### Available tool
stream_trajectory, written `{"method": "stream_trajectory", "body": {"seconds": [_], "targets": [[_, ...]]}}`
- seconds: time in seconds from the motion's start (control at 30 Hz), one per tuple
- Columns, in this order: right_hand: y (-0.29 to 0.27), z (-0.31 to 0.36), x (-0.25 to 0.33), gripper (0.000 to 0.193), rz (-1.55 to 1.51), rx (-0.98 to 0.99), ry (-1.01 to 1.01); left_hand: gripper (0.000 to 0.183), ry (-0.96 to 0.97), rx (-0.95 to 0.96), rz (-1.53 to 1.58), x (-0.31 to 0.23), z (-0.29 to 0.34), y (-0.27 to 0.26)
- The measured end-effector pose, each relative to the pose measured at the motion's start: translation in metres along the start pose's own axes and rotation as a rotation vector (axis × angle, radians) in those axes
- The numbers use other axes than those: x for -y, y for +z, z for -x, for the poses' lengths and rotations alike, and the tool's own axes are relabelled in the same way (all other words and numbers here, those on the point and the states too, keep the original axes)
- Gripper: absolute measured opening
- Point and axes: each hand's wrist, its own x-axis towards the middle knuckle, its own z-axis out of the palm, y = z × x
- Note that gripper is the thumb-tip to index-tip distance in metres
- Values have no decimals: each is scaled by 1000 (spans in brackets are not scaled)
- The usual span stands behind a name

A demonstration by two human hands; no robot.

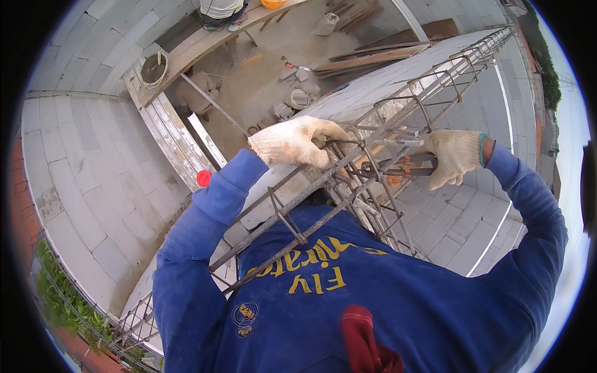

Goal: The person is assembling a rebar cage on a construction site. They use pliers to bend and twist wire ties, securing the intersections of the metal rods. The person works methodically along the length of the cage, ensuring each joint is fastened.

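A long rebar cage (289,221) of steel bars and square stirrups runs diagonally past my chest, along the top of a block wall. It meets another bundle of bars (398,227) in front of me. My left hand (295,143), in a cream knitted glove, has its fingers curled over a bar by this junction; its fingertips are partly hidden. My right hand (457,155), gloved too, grips orange-and-black-handled pliers (404,169). Their head points left into the junction, between the bars. Whether the jaws hold a wire cannot be made out.
Below left, a plank scaffold (180,59) carries a black bucket (153,69) and a person (221,9). Another person (198,92) is under it. Boards (373,59) and sacks (297,98) lie on the floor beyond the wall. A red round object (204,178) is beside my left sleeve.
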Motion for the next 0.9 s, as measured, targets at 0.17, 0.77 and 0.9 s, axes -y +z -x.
{"method": "stream_trajectory", "body": {"seconds": [0.17,0.77,0.9], "targets": [[52,-14,-40,50,709,-821,-439,82,73,-14,94,5,4,1],[39,-28,-53,39,357,-314,-185,85,33,-14,110,8,1,-2],[55,-36,-53,30,636,-855,-215,90,-4,-48,127,9,-1,3]]}}
